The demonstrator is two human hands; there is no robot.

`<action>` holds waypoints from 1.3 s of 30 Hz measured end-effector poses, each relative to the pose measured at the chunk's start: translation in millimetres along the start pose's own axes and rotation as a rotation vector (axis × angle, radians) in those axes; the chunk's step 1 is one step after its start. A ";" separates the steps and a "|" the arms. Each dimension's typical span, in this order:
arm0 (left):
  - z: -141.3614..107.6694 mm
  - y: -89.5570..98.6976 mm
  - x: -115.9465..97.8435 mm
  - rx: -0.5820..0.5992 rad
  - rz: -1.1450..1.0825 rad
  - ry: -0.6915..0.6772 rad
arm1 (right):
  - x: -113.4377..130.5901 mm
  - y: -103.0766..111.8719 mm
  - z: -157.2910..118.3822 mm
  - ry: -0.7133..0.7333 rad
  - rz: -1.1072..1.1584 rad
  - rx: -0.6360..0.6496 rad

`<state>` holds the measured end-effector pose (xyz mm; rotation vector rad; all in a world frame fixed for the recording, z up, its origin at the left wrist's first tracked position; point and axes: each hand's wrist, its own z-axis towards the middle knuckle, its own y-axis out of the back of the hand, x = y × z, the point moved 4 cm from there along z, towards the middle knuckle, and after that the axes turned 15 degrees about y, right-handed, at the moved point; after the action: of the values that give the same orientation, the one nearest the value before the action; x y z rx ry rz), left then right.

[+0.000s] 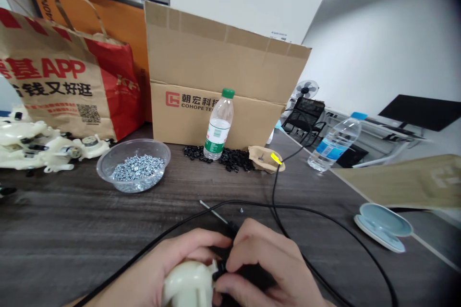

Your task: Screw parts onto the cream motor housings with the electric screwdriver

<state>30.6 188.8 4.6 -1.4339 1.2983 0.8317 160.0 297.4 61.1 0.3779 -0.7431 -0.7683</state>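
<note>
My left hand (180, 254) is wrapped round a cream plastic part (189, 284) at the bottom of the view. The fingers of my right hand (262, 264) pinch a small black piece (218, 269) against the right side of that part. Just beyond my hands lies a screwdriver (215, 213), its thin metal shaft pointing to the upper left and its dark handle partly hidden behind my fingers. A single small screw (241, 210) rests on the table to the right of the shaft.
A clear bowl of screws (163, 165) stands beyond my hands, with cream parts (32, 144) to its left. Black pieces (234, 159) surround the foot of a bottle (218, 127). A black cable (309, 210) crosses the table (72, 230). An open pale case (383, 228) lies right.
</note>
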 end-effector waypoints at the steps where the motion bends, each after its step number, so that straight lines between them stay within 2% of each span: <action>1: -0.6 -0.4 -6.4 -0.022 0.007 -0.001 | 0.8 0.3 -0.7 -0.003 -0.017 0.009; 6: -1.1 -1.4 -31.2 -0.086 0.035 -0.015 | 1.0 -2.7 -5.5 0.054 -0.084 0.001; 10: -3.1 -1.2 -25.2 -0.101 0.077 -0.007 | 2.0 -0.2 -3.1 0.041 -0.124 -0.013; 15: -7.9 4.4 -5.6 -0.115 0.134 0.014 | -3.6 27.9 10.3 -0.125 -0.302 0.145; 18: -8.8 10.1 -0.2 -0.117 0.155 -0.029 | -29.3 40.1 7.5 -0.315 -0.430 0.348; 21: -6.4 16.0 3.2 -0.131 0.159 -0.100 | -54.0 43.2 -0.6 -0.410 -0.522 0.422; 27: -3.6 16.9 8.6 -0.075 0.065 -0.085 | -66.3 37.4 -3.0 -0.406 -0.482 0.441; 29: -7.5 12.8 6.1 -0.118 0.073 -0.051 | -66.6 37.5 -0.4 -0.397 -0.462 0.439; 34: -19.0 0.9 -4.0 -0.346 0.006 0.014 | -68.1 37.8 2.0 -0.372 -0.428 0.388; 37: -18.4 -1.0 -7.9 -0.398 0.004 0.024 | -62.0 37.8 2.8 -0.354 -0.413 0.315; 39: -15.3 0.7 -9.6 -0.389 0.053 0.038 | -53.2 36.3 3.9 -0.340 -0.382 0.263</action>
<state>26.2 177.0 17.6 -1.7298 1.2521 1.1435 148.9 361.0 59.3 0.6484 -1.1146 -1.1147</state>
